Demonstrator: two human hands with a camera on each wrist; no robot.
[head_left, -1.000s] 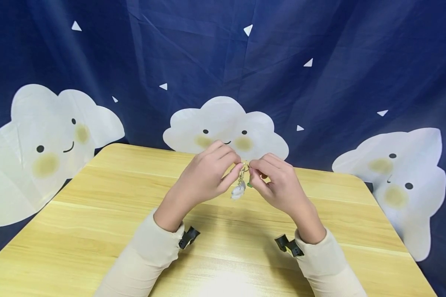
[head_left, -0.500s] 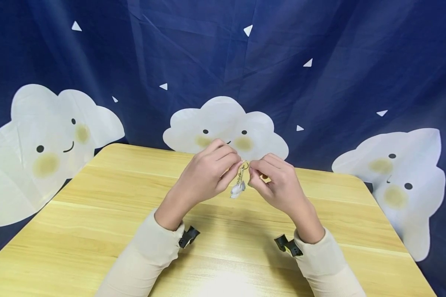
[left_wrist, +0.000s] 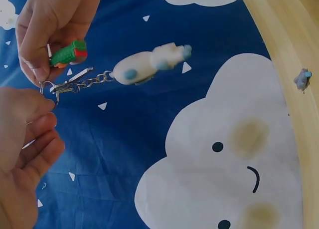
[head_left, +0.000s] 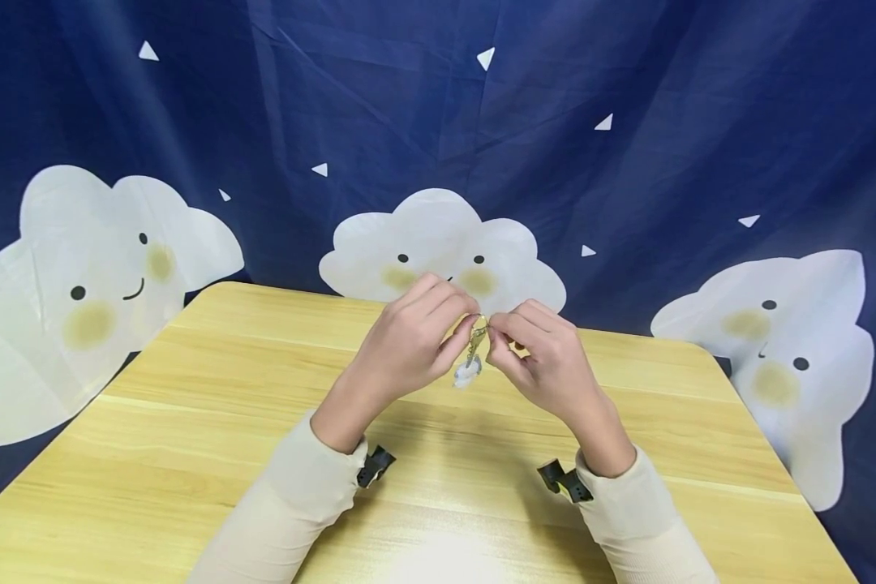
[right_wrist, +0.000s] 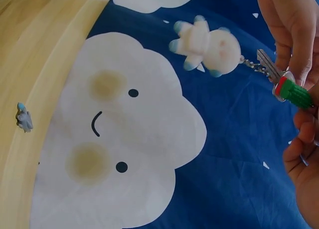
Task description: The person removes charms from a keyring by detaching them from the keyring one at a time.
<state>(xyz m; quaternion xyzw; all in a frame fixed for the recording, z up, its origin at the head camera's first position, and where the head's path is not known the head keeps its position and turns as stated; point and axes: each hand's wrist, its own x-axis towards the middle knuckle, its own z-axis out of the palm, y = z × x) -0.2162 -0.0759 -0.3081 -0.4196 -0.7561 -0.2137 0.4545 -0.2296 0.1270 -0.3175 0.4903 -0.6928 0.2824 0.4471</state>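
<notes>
A key ring (left_wrist: 45, 83) lies between both hands' fingertips. My left hand (head_left: 416, 341) pinches its left side between thumb and index finger. My right hand (head_left: 555, 357) pinches from the other side, its fingertips partly hiding the ring. From the ring a silver key (right_wrist: 269, 64) and a short chain (left_wrist: 94, 81) hang down. At the chain's end dangles a white animal figure (head_left: 467, 372) with pale blue patches. A green ribbed charm (right_wrist: 296, 93) with a red end sticks out beneath my right fingers; its attachment is hidden.
The hands are held above a light wooden table (head_left: 277, 389). A blue curtain (head_left: 380, 97) with white clouds hangs behind it. Both wrist views show a small grey-and-blue shape (left_wrist: 302, 79) against the table; I cannot tell whether it is an object or a reflection.
My left hand has shifted slightly right, closer to the right fingertips, and less of the ring shows. The figure has turned a little. The green charm drops from sight in the head view.
</notes>
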